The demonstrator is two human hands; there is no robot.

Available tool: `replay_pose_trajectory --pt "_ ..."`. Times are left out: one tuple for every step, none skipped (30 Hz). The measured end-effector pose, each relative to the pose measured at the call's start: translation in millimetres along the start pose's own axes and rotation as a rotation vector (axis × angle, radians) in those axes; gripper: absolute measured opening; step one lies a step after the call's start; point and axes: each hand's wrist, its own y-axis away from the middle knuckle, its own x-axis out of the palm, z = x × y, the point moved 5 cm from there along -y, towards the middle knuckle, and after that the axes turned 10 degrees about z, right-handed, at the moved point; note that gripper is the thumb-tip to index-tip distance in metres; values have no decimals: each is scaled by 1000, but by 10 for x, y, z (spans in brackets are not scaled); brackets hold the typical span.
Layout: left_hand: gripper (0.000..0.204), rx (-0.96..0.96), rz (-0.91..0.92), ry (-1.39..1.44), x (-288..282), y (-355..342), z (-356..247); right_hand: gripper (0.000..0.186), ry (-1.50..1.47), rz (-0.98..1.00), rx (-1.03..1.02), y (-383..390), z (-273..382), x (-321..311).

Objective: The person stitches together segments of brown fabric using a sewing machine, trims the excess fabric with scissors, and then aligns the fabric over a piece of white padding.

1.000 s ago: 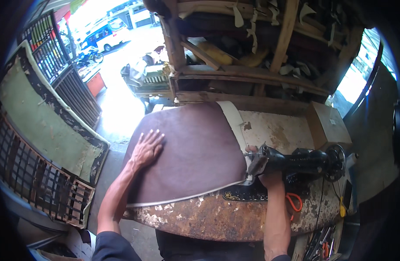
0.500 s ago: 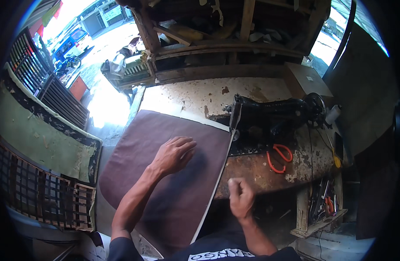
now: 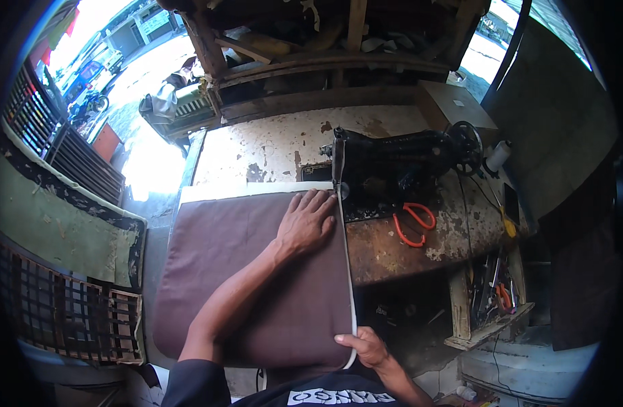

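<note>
A large brown sheet of material with a pale edge lies over the near left of the worktable, its far right corner at the needle end of a black sewing machine. My left hand rests flat on the sheet close to that corner, fingers stretched forward. Lower down, my right hand pinches the sheet's right edge near its bottom corner, thumb on top. Right of the sheet, scissors with orange handles lie by the machine's base, their blades hidden from sight.
The worn, paint-chipped worktable extends behind the machine. A thread cone stands beside the handwheel, with a yellow-handled tool nearer. Tools fill an open wooden drawer below. A green padded panel stands at the left.
My left hand has moved forward and right, flattening onto the sheet near the machine. My right hand has dropped and taken hold of the sheet's edge. The sheet has turned, now lying straighter.
</note>
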Motion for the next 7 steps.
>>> replay_pose_trajectory --pt "59 -35 -30 -17 6 17 -28 34 49 -1 36 96 112 -91" --pt "60 -57 -53 -33 41 15 -71 38 242 62 158 183 178 -284" --pt "61 -81 -71 -34 54 30 -89 40 699 107 271 228 534 -283" --pt "60 -72 -83 -30 71 64 -93 40 654 117 372 245 757 -273" --pt "59 -60 -103 -35 46 76 -82 42 774 6 312 224 1112 -228" --pt "59 -68 -106 -39 20 74 -47 42 771 -113 115 50 1398 -325" --pt "59 -54 -101 -31 41 37 -87 40 631 -188 -51 -166 1595 -648"
